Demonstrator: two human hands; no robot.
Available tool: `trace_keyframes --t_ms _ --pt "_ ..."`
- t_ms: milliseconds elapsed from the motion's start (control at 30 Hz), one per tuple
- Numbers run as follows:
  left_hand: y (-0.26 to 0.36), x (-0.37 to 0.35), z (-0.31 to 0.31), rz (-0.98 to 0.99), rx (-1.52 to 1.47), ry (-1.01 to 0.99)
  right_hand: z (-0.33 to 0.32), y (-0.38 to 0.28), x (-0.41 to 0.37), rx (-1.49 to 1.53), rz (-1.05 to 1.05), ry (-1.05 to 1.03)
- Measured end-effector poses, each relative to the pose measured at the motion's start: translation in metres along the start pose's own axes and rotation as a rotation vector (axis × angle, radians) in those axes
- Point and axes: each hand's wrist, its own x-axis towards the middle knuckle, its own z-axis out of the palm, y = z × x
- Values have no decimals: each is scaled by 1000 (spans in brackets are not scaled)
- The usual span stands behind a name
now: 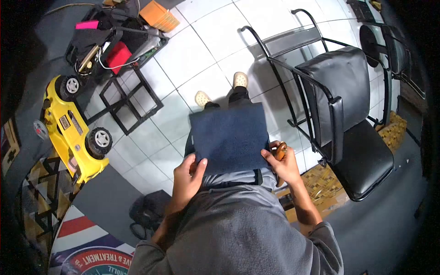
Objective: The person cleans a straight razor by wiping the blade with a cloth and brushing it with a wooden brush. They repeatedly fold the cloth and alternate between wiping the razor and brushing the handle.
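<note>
A flat dark blue rectangle (229, 137), like a piece of stiff fabric or a cover, lies level in front of my waist. My left hand (189, 176) grips its near left corner, with the thumb on top. At the near right edge, my right hand (283, 164) pinches it between thumb and fingers. That same hand also has a small glossy orange-brown object (281, 151), perhaps a wooden handle, among its fingers. The rest of that object is hidden by the hand. Below the rectangle show grey shorts or trousers and cream clogs (240, 80).
A black padded armchair (341, 91) with a metal frame stands at right. To the left are a yellow toy car (73, 128), a black rack (156, 107) and a bin of assorted items (160, 41). A printed sign (87, 233) is at lower left, on the white tiled floor's (192, 36) near side.
</note>
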Motion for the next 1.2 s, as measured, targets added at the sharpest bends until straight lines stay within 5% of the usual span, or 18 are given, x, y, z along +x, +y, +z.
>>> trace_keyframes --t_ms 200,400,867,1133,1200 --pt "-7 3 13 -21 27 124 -2 -8 11 56 129 -1" --pt "36 5 10 -99 122 202 -6 -25 26 -236 -274 -30" --pt "7 7 38 -70 171 355 -25 -28 60 -426 -270 -186" --pt "27 -5 43 100 231 431 -46 -39 70 -467 -412 -222" --pt "36 -7 44 24 243 395 -45 -55 69 -452 -652 -175"
